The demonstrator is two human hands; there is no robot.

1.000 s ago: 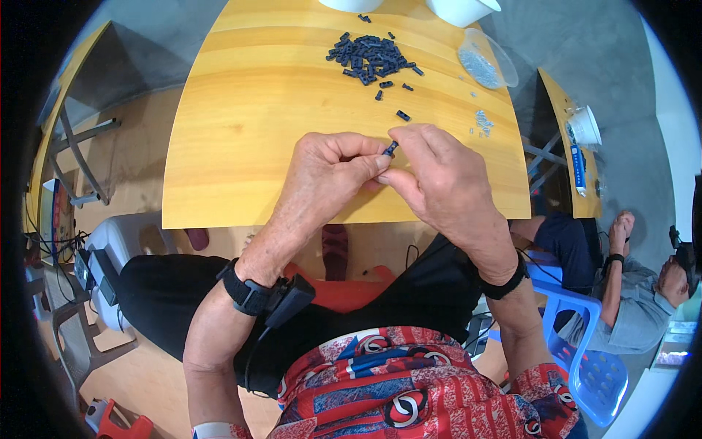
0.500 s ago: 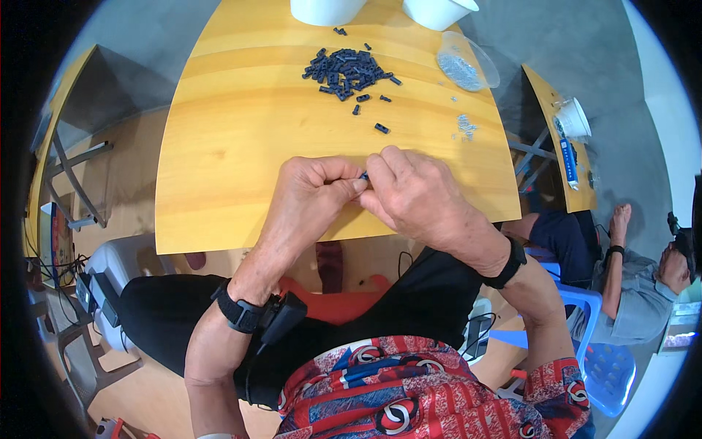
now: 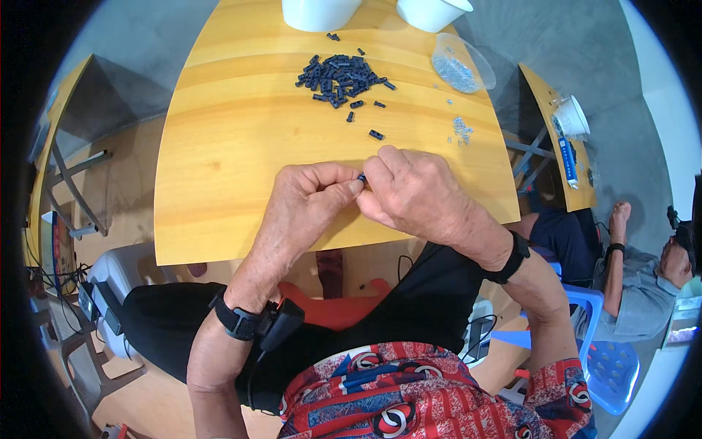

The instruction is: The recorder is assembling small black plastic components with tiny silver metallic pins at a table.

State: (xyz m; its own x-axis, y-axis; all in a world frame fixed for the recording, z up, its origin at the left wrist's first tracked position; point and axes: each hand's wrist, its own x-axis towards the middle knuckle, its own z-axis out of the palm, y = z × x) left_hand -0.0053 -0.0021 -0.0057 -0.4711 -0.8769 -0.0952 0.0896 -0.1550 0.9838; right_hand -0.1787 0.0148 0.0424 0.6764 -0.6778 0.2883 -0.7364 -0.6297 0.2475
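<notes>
A small dark plastic piece (image 3: 361, 178) shows between my fingertips, mostly covered by them. My left hand (image 3: 311, 201) pinches it between thumb and index finger. My right hand (image 3: 413, 192) is closed at its other side, fingers curled inward; whether it holds a second small part is hidden. Beyond them on the table lies a single black connector-like piece (image 3: 376, 134) with holes. A heap of similar black pieces (image 3: 338, 77) is farther off, a few strays around it. To the right sits a little pile of tiny silvery metal parts (image 3: 462, 130).
A clear shallow plastic dish (image 3: 455, 72) of silvery parts lies near the right edge of the wooden table (image 3: 219, 161). Two white tubs (image 3: 322, 13) stand at the far edge. At right, another person (image 3: 636, 293) sits by a second table (image 3: 545, 110) near a blue chair (image 3: 613, 373).
The whole view has shifted slightly, so the table sits a little differently in it. Both hands keep their pinch on the small dark piece, with hardly any movement.
</notes>
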